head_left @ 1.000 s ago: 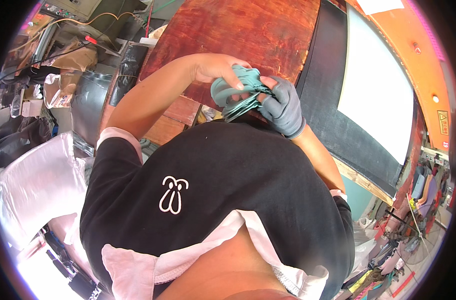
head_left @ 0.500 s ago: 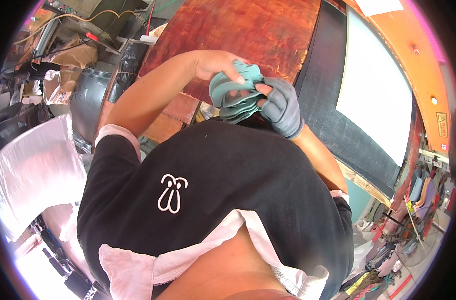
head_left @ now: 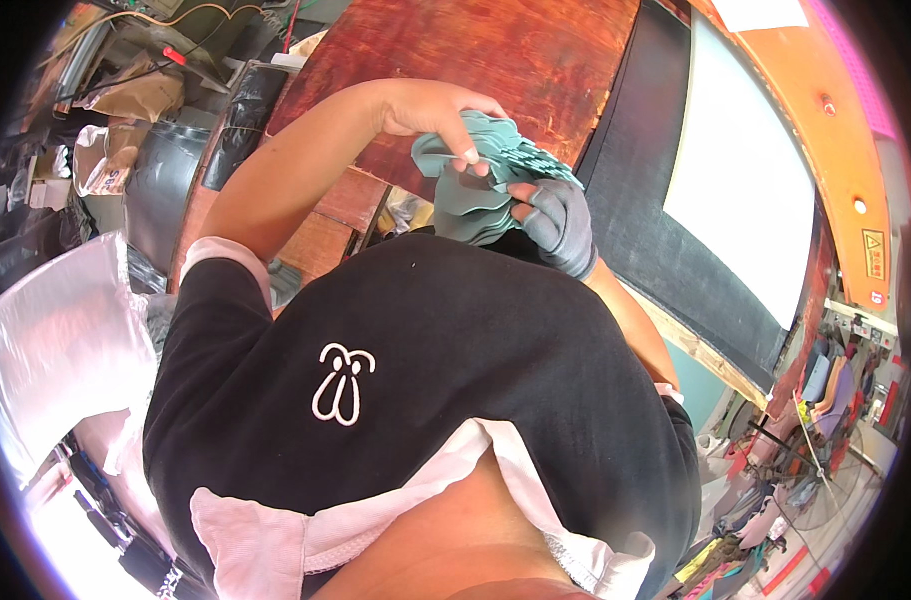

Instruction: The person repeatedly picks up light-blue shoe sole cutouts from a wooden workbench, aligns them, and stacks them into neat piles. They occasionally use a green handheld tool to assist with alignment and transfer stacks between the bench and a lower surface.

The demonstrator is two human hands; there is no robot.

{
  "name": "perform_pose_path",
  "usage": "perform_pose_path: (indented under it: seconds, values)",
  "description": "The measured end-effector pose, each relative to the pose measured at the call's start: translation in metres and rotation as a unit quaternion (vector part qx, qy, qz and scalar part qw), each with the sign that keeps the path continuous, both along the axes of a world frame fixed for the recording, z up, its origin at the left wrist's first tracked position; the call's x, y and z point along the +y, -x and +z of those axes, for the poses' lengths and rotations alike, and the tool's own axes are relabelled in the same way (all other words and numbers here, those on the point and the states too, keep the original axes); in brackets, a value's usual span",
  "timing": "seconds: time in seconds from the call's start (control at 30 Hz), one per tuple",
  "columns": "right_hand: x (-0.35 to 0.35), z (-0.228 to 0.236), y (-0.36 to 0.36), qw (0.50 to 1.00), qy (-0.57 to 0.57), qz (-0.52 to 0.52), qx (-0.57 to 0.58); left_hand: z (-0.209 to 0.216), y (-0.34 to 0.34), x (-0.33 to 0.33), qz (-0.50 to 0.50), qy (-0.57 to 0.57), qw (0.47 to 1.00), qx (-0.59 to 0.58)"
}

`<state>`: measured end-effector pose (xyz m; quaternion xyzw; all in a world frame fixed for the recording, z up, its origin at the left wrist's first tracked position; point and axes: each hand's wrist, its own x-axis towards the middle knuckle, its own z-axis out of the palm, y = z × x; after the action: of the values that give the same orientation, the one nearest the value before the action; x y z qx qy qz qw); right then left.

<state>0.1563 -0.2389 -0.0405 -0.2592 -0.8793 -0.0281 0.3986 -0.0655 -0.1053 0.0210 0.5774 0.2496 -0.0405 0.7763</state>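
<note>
A stack of thin blue-green cut pieces (head_left: 470, 205), layered and fanned out, is held up in front of my chest over the near edge of the reddish-brown wooden board (head_left: 445, 50). My bare left hand (head_left: 445, 112) grips the upper left of the stack, its thumb bent over the front layers. On the right, my right hand (head_left: 558, 225) wears a grey glove with bare fingertips showing and pinches the stack's lower right side. Some of its fingers are hidden behind the layers. The material of the pieces cannot be made out for certain.
Right of the board lies a black surface with a white sheet (head_left: 740, 180) on it, bordered by an orange machine panel (head_left: 845, 130). Black-wrapped bundles (head_left: 175, 180) and clear plastic sheeting (head_left: 65, 350) stand at the left. Hanging strips (head_left: 825, 380) crowd the far right.
The stack has been spread, its layered edges now fanning to the upper right between my hands. My left hand has risen slightly, and my right hand has shifted a little left.
</note>
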Motion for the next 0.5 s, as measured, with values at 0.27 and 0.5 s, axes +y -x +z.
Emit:
perform_pose_path:
  seconds: [0.27,0.5]
  values:
    - [-0.003,0.002,0.004,0.998,0.047,-0.032,-0.008,0.01,-0.004,-0.012,-0.021,-0.037,0.999,0.017]
    - [-0.003,0.01,0.007,0.997,0.066,-0.018,0.045,0.026,0.014,-0.001,-0.014,-0.055,0.997,0.049]
